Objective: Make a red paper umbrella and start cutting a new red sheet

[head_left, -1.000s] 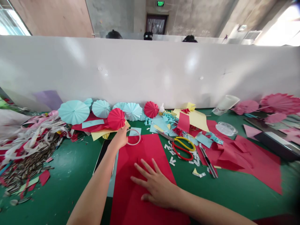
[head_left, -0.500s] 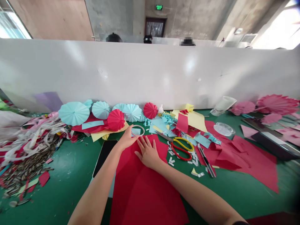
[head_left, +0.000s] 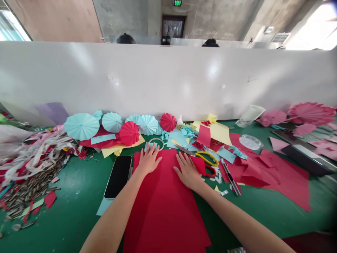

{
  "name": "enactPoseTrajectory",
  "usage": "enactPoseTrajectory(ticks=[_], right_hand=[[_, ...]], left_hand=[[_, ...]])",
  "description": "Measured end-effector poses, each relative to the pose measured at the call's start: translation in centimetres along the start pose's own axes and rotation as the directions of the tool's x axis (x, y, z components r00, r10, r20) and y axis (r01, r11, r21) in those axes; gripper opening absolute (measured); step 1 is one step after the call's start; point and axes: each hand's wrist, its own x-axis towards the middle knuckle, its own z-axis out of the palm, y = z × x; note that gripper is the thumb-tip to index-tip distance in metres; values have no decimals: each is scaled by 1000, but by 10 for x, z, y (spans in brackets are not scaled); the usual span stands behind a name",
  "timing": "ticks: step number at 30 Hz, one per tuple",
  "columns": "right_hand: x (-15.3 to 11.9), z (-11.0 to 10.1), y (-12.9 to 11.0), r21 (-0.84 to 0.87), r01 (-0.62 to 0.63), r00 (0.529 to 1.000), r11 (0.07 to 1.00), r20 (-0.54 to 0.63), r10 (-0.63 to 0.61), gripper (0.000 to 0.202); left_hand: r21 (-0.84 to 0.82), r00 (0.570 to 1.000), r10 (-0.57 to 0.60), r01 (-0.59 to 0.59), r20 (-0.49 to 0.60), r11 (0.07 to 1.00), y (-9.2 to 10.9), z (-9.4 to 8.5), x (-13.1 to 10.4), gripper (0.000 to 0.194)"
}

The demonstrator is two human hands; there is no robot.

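Red paper sheets lie lengthwise in front of me on the green table. My left hand rests with fingers apart on the far left part of the paper, its fingertips by a white ring. My right hand lies flat, fingers spread, near the paper's far right corner. Scissors with yellow and red handles are just beyond that hand, partly covered by a red paper flap. A dark-screened phone lies left of the paper, close to my left forearm.
Folded paper fans line the white partition. A utility knife lies to the right among paper scraps. Ribbons and small metal pieces heap at the left. A black device sits far right.
My left hand has let go of the white ring, which now lies on the table, and moved onto the paper. My right hand has shifted right, and red paper now partly covers the scissors.
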Motion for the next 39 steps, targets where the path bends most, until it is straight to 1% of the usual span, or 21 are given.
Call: enactPoseTrajectory(ticks=[3, 5, 8, 10, 12, 15, 17, 18, 19, 20, 22, 23, 25, 26, 27, 28, 30, 31, 33, 36, 39], right_hand=[[-1, -1, 10, -6, 12, 1000, 1000, -26, -12, 55], [-1, -1, 17, -11, 18, 999, 1000, -47, -19, 53], [1, -1, 28, -20, 22, 997, 1000, -78, -23, 50], [1, -3, 30, -26, 41, 995, 999, -93, -43, 48], [-4, -7, 25, -30, 103, 990, 994, -92, -105, 47], [-22, -18, 4, -18, 264, 963, 964, -42, -265, 45], [-41, -27, -12, 14, 380, 924, 925, 28, -380, 46], [-51, -32, -19, 75, 450, 883, 890, 109, -456, 48], [-61, -37, -23, 134, 478, 851, 868, 172, -495, 51], [-70, -42, -26, 187, 478, 828, 858, 230, -511, 59], [-85, -52, -27, 294, 478, 748, 828, 357, -559, 81], [-91, -56, -25, 329, 468, 716, 820, 403, -570, 87], [-100, -63, -23, 385, 471, 660, 793, 443, -607, 89], [-103, -65, -23, 395, 481, 641, 783, 451, -621, 88], [-107, -67, -24, 389, 504, 626, 771, 451, -636, 88], [-110, -67, -26, 360, 532, 623, 766, 446, -642, 89], [-117, -68, -30, 260, 596, 646, 760, 408, -646, 88], [-120, -67, -31, 209, 621, 663, 756, 375, -648, 84], [-125, -66, -32, 139, 669, 671, 730, 310, -674, 68], [-129, -61, -29, 49, 739, 652, 672, 200, -732, 47], [-132, -52, -27, -58, 778, 628, 626, 116, -770, 38]], left_hand=[[75, 997, -36, 42, -75, 996, 1, 3, -2, 55], [112, 986, -94, 109, -138, 988, 1, 6, -3, 56], [142, 940, -224, 266, -258, 953, 4, 9, -4, 60], [153, 903, -276, 339, -330, 928, 6, 10, -5, 60], [173, 887, -268, 351, -375, 920, 9, 9, -7, 58], [205, 887, -223, 326, -404, 923, 13, 5, -12, 54], [223, 882, -210, 325, -422, 919, 13, 1, -20, 55], [230, 876, -212, 334, -433, 914, 12, -1, -25, 56], [248, 866, -216, 354, -451, 902, 9, -4, -31, 57], [261, 854, -236, 386, -464, 885, 5, -7, -38, 60], [252, 817, -314, 474, -484, 844, -5, -13, -54, 64], [234, 790, -370, 527, -488, 817, -11, -16, -62, 66], [161, 728, -500, 627, -469, 762, -22, -23, -74, 67], [122, 717, -534, 641, -449, 758, -27, -25, -79, 69], [90, 714, -549, 641, -434, 762, -31, -27, -83, 69], [64, 720, -553, 631, -420, 773, -34, -29, -85, 70], [32, 739, -544, 604, -397, 796, -39, -32, -87, 74], [22, 747, -541, 594, -385, 804, -40, -32, -87, 76], [0, 758, -542, 582, -361, 813, -42, -33, -86, 80], [-38, 770, -537, 559, -344, 828, -44, -35, -87, 85], [-50, 787, -515, 532, -339, 846, -46, -37, -88, 85]])
